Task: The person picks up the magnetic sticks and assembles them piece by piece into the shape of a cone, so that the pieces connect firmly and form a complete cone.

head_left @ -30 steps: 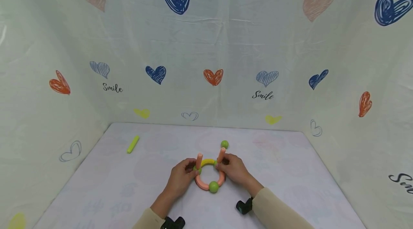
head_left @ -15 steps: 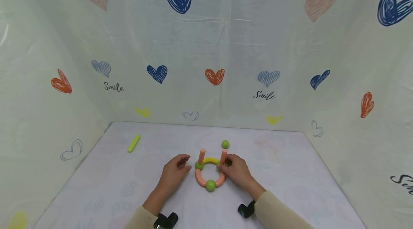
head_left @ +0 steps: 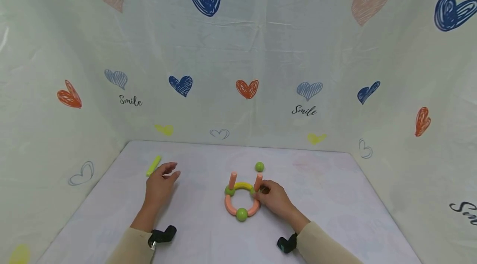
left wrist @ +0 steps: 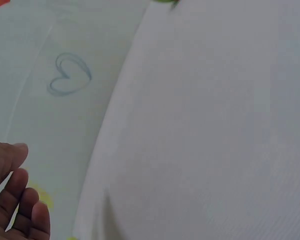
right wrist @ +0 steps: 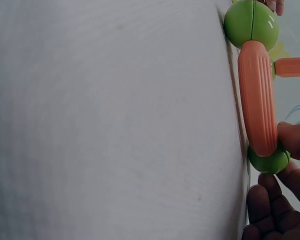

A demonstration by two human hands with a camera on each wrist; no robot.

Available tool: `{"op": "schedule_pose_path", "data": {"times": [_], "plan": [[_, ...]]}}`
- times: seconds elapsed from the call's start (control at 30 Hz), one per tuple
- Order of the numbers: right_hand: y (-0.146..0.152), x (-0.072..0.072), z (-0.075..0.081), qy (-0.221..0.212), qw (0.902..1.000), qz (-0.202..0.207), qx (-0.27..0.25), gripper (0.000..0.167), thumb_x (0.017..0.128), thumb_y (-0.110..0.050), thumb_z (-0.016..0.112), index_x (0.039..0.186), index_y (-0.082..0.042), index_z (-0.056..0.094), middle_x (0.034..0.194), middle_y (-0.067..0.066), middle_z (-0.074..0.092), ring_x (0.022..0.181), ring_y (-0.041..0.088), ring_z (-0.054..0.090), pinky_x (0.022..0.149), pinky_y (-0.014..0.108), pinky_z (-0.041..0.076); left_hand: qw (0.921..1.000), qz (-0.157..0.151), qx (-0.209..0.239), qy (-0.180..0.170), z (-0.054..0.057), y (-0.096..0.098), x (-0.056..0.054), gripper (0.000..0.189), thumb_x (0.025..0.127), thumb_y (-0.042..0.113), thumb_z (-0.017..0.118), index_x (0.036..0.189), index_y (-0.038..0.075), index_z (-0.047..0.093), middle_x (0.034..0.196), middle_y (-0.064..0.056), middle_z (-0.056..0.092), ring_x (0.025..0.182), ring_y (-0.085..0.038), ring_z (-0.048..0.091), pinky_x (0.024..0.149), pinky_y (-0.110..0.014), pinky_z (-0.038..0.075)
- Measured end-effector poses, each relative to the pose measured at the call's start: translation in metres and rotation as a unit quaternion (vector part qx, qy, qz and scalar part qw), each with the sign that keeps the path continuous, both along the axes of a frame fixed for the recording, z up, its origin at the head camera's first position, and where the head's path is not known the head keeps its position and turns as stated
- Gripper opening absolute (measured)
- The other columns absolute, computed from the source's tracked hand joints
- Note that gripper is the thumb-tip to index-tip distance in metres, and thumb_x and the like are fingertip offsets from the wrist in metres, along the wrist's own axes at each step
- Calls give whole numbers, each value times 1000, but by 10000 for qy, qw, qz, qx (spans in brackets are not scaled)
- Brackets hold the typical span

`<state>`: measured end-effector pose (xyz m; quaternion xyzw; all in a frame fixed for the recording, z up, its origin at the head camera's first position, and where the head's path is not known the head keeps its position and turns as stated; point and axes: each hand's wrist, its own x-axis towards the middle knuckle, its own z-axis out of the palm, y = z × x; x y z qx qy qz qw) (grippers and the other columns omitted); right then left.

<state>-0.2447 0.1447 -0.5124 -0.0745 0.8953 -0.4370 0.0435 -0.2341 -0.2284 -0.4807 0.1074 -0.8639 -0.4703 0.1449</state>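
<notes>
A ring of curved rods and green balls lies on the table: salmon curved rods (head_left: 229, 207) in front, a yellow curved rod (head_left: 243, 185) behind. Two salmon straight rods, a left one (head_left: 232, 180) and a right one (head_left: 258, 181), stand up from its rear balls. My right hand (head_left: 276, 200) pinches the ring's right rear green ball (right wrist: 269, 163) between thumb and fingers. My left hand (head_left: 160, 186), fingers loosely bent and nothing held, hovers beside a yellow-green stick (head_left: 153, 165). Whether it touches the stick cannot be told.
A loose green ball (head_left: 259, 166) sits behind the ring. The white table (head_left: 201, 231) meets a heart-printed curtain (head_left: 268, 123) at the back and sides. Each wrist wears a black camera, such as the left camera (head_left: 162, 235).
My left hand has let go of the ring's left rear ball and moved left and away to the yellow-green stick. My right hand has stayed at the ring, which has shifted slightly.
</notes>
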Motion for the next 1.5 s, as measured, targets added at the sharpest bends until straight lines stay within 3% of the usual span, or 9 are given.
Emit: {"op": "schedule_pose_path", "data": {"times": [0.07,0.13,0.33,0.53,0.97,1.27,1.5], "plan": [[1,0,0,5,10000,34,-1,29,91,-27,82,115,-12,74,100,-1,67,90,16,58,79,32,49,9997,200,-50,94,1,-16,-5,35,101,15,71,135,3,67,133,-19,69,122,-33,62,87,-16,46],[2,0,1,-22,10000,32,-16,30,91,-27,82,115,-12,74,100,-2,67,90,15,58,79,31,49,9994,318,-86,136,2,-31,-8,36,101,14,71,135,2,67,134,-20,69,124,-34,61,87,-16,44],[2,0,-1,-57,10000,54,-11,29,91,-27,81,114,-12,74,100,-1,67,89,15,57,78,30,48,9988,442,-202,-90,-1,-65,-17,40,103,16,69,139,0,62,138,-23,65,130,-40,55,104,-50,46],[2,0,-2,-67,9999,118,-68,28,91,-28,81,113,-12,73,102,-1,67,91,15,57,79,31,48,9973,419,-365,-476,-11,-84,-24,45,104,21,66,143,-1,58,142,-26,60,134,-43,50,109,-59,42],[5,-3,-4,-98,9996,235,-142,30,92,-28,80,117,-13,73,102,-2,67,93,16,58,83,33,49,9943,290,-642,-806,-18,-89,-31,46,102,15,66,142,-5,56,136,-30,61,128,-46,52,107,-61,43],[4,-2,-4,-92,9997,150,-161,28,91,-27,81,114,-14,74,105,-2,69,94,15,59,85,35,50,9904,-157,-1137,-774,-20,-90,-29,38,101,5,63,138,-5,62,135,-31,63,125,-49,56,103,-62,46],[5,-2,-4,-87,9996,167,-193,29,91,-27,81,115,-13,74,105,-1,69,94,16,58,85,35,50,9855,-443,-1335,-951,-20,-87,-30,42,102,11,66,139,-7,62,136,-33,62,127,-51,55,106,-63,45]]}}
